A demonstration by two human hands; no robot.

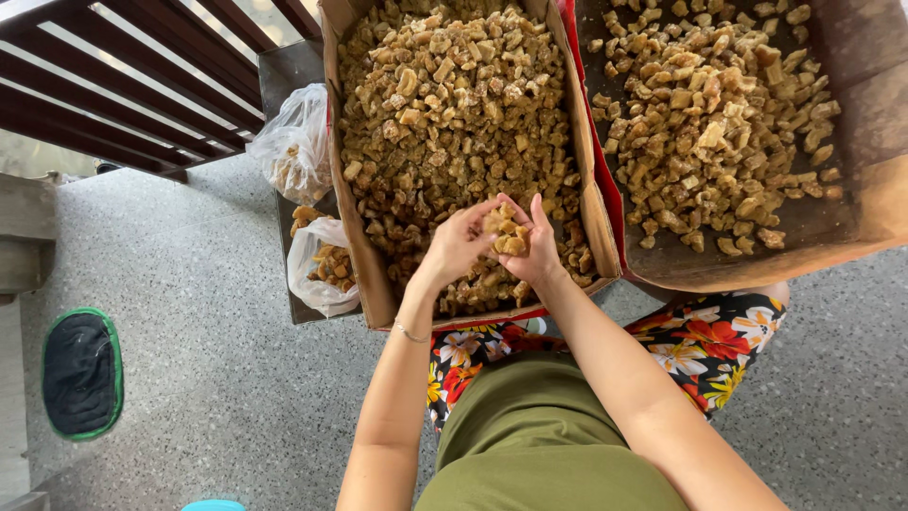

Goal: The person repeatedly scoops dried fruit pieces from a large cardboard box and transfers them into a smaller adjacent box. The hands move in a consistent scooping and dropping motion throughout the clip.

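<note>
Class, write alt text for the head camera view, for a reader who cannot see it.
Two hands, left hand and right hand, cup brown chunks over a full cardboard box. A second box sits right, two plastic bags left.

Single head cam, worn by person, looks steeply down over own lap and forearms. Close range: left hand [457,242] and right hand [535,248] sit mid-frame. Top of frame takes two cardboard boxes [591,203] ahead; left edge catches speckled floor [189,331] and railing [132,85]. No 2nd view, so nothing shared.
</note>
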